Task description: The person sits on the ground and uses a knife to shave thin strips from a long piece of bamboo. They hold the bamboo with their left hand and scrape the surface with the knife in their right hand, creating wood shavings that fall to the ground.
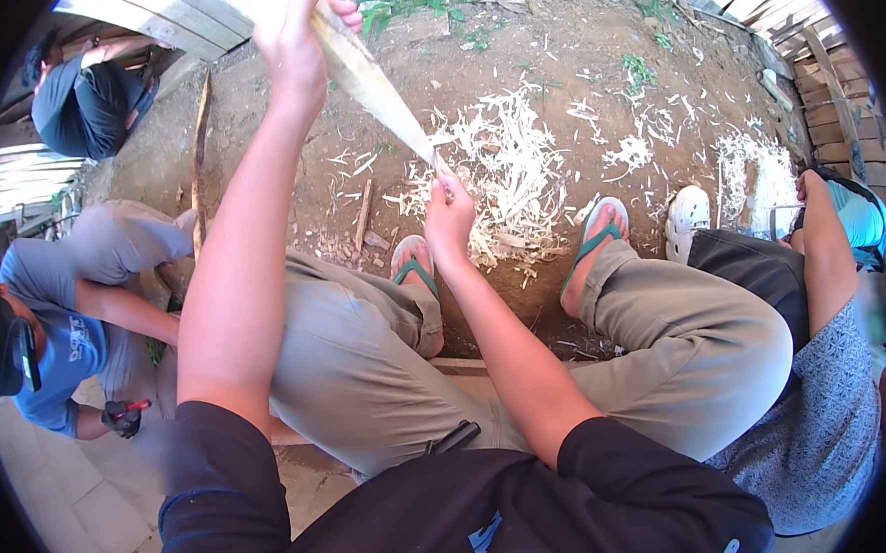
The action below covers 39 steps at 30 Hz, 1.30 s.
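My left hand (296, 59) is raised at the top, its fingers closed round a long pale piece of wood (378, 92). The wood slants down to the right and narrows toward its lower end. At that end my right hand (449, 214) is closed on a knife, whose short grey blade (440, 140) lies against the wood. The knife's handle is hidden in my fist. Below and beyond my right hand, a heap of pale wood shavings (512, 158) covers the dirt between my feet.
Another person (55, 337) in a blue shirt sits close on my left; one more (83, 100) crouches farther off. On my right sits a person in a patterned shirt (802, 428), beside more shavings (759, 185). A thin stick (199, 159) stands at the left.
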Motion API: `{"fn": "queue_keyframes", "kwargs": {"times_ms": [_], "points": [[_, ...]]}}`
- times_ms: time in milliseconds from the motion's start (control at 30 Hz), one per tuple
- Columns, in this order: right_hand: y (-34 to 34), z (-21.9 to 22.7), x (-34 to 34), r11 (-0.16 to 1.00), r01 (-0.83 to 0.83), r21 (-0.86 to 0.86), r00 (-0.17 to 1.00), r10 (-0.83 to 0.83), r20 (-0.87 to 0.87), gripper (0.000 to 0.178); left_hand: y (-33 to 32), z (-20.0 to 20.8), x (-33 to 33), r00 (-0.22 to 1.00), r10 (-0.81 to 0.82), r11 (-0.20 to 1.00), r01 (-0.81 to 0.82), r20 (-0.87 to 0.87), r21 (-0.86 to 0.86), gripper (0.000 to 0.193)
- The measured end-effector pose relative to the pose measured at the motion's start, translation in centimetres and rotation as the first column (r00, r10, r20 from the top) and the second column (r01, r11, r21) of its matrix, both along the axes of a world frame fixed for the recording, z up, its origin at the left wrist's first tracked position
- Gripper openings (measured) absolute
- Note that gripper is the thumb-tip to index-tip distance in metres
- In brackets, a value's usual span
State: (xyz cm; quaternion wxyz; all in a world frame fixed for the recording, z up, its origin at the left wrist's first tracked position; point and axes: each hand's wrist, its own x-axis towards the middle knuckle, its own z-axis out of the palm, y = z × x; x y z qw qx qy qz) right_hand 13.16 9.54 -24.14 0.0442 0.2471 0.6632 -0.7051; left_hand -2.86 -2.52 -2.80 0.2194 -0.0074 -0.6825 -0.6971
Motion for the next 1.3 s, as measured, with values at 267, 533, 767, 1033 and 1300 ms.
{"fn": "queue_keyframes", "kwargs": {"times_ms": [267,533,767,1033,1300], "points": [[2.3,-7.1,0.7,0.998,0.026,-0.051,0.96,-0.011,0.28,0.027,1.8,0.2,-0.4,0.992,-0.097,0.989,0.105,-0.075,0.105,0.024],[-1.2,2.5,-0.1,0.966,0.066,-0.248,0.994,-0.085,-0.066,0.026,3.1,0.7,0.1,0.986,-0.089,0.995,0.094,-0.139,0.026,0.02],[0.7,4.0,-1.2,0.984,-0.066,-0.167,0.998,0.067,-0.001,0.029,2.8,0.6,0.3,0.979,-0.044,0.999,0.042,-0.201,-0.017,0.02],[4.2,1.5,-1.0,0.935,-0.013,-0.354,0.955,0.116,0.272,0.03,3.2,0.4,-0.2,0.977,-0.043,0.993,0.065,-0.207,0.101,0.019],[2.7,-0.7,0.6,0.965,0.008,-0.262,0.9,0.107,0.423,0.027,2.7,0.4,0.3,0.986,-0.013,0.993,0.032,-0.165,0.113,0.017]]}}
